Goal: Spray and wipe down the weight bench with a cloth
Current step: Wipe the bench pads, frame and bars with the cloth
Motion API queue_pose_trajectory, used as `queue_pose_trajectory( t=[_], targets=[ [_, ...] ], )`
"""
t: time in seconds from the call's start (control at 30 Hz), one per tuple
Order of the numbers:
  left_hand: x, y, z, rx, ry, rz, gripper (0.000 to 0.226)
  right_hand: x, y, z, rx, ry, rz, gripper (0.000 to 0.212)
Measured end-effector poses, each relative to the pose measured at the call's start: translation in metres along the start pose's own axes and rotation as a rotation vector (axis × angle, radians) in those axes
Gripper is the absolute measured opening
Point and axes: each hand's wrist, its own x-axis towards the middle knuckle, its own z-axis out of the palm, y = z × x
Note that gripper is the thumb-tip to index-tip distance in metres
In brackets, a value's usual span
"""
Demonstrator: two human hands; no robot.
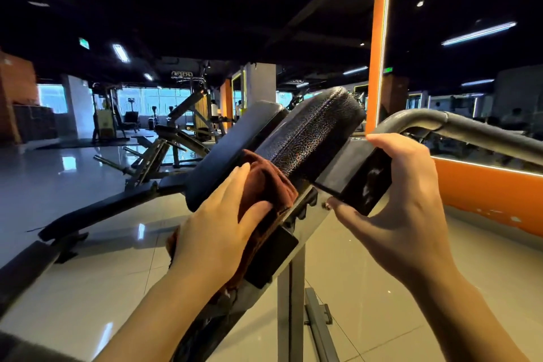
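**gymrat_42:** Both hands are on the machine right now. Left hand (217, 223) has its fingers laid mostly straight over a rust-brown folded terry cloth (266, 185), pressing it into the gap between the two black cracked-vinyl pads (311, 132) of the weight bench. Right hand (402, 194) is curled round the dark flat metal bracket (361, 176) just right of those pads, thumb underneath and fingers over the top, so that one's properly gripping.

**mop_n_bucket:** Where's the spray bottle?

**gymrat_42:** Can't see one from where I'm standing. Neither hand has it. Looks like wiping, not spraying, I'd guess.

**mop_n_bucket:** How's that cloth going to behave?

**gymrat_42:** Soft and floppy, weighs nothing. A tail of it hangs down on the near side below the wrist. My take is it'll bunch up unless the palm stays flat on it, so holding it spread under the fingers beats pinching a corner. The vinyl looks cracked and worn on the right pad, so it'll probably drag a bit rather than glide.

**mop_n_bucket:** And the bench itself?

**gymrat_42:** Heavy steel frame, grey upright post (289, 303) on the glossy tile floor (411, 288). It shouldn't budge. The curved grey tube handle (440, 120) on the far right would be another solid place to brace.
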Motion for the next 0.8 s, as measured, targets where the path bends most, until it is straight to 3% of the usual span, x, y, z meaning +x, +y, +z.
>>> queue_pose_trajectory(
  t=[0.27, 0.43, 0.6, 0.8],
  targets=[
    [0.068, 0.064, 0.008, 0.053, 0.041, 0.122, 0.044, -0.002, 0.000, 0.000, -0.009, 0.014, 0.052, 0.072],
    [0.127, 0.114, 0.015, 0.038, 0.037, 0.233, 0.052, -0.003, 0.002, 0.000, -0.007, 0.027, 0.077, 0.072],
    [0.110, 0.085, 0.014, -0.057, 0.024, 0.334, 0.055, -0.004, 0.002, -0.001, -0.008, 0.002, 0.071, 0.073],
    [0.052, -0.009, 0.001, -0.377, -0.252, 0.295, 0.064, 0.000, -0.016, -0.006, -0.039, -0.046, 0.144, 0.072]
  ],
)
